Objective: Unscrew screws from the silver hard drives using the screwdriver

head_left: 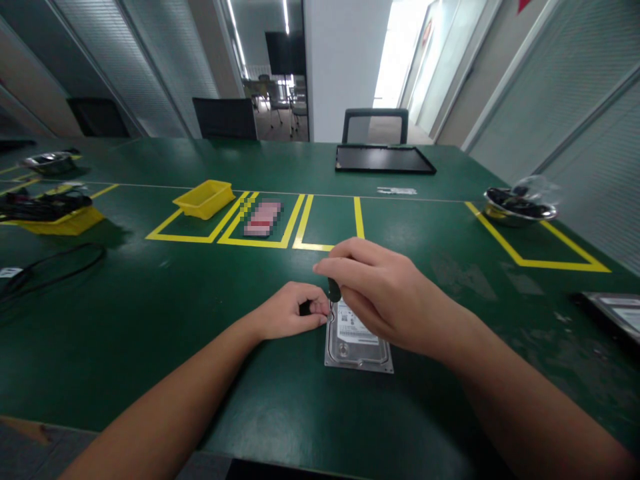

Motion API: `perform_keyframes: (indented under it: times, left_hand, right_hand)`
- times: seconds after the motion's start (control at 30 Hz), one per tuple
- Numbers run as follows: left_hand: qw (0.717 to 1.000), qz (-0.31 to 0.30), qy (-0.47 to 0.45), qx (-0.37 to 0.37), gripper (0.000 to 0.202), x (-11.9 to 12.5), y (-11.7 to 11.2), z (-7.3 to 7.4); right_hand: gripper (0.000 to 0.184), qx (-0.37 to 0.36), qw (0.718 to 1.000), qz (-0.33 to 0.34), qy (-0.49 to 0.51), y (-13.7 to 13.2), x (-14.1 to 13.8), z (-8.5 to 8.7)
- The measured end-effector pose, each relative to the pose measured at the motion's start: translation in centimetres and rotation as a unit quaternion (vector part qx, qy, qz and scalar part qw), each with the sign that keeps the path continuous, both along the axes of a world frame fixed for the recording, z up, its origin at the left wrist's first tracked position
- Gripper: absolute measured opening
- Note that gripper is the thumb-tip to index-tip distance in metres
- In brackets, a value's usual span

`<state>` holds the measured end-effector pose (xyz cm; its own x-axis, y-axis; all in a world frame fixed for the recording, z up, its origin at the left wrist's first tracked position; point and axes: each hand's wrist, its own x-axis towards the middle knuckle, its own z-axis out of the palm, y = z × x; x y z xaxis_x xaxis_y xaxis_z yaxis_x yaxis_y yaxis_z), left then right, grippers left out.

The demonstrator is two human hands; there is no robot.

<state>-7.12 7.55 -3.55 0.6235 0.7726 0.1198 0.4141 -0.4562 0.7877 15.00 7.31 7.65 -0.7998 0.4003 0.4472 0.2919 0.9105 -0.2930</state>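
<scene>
A silver hard disk drive (357, 352) with a white label lies flat on the green table, label side up. My right hand (383, 287) is closed around the dark handle of a screwdriver (334, 291), which stands upright over the drive's left side. Most of the handle is hidden inside my fingers, and the tip is too small to make out. Curled fingers of my left hand (295, 311) meet at the drive's left edge, close beside the screwdriver's shaft. Part of the drive's upper right is covered by my right hand.
Yellow tape marks outline areas on the table (200, 373). A yellow bin (205, 200), a pixelated pink item (264, 219) and a black-framed panel (385, 160) lie beyond my hands. At right are a metal bowl (520, 212) and another drive-like device (613, 317); cables (45, 207) fill a bin at left.
</scene>
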Motion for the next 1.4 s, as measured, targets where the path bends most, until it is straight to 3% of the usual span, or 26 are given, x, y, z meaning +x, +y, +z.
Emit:
perform_keyframes:
  times: [0.93,1.23,1.4]
  left_hand:
    - [1.0,-0.008,-0.006,-0.009,0.012,0.0,-0.4,0.5]
    - [1.0,-0.003,-0.023,-0.013,0.009,0.0,-0.6,0.3]
    - [1.0,-0.007,-0.018,-0.007,0.008,0.0,-0.5,0.2]
  right_hand:
    - [0.019,0.017,1.0,-0.016,-0.004,-0.8,-0.1,1.3]
    - [0.032,-0.004,1.0,-0.001,-0.001,-1.0,0.3,1.2]
    - [0.029,-0.004,1.0,-0.003,0.009,-0.8,0.4,0.9]
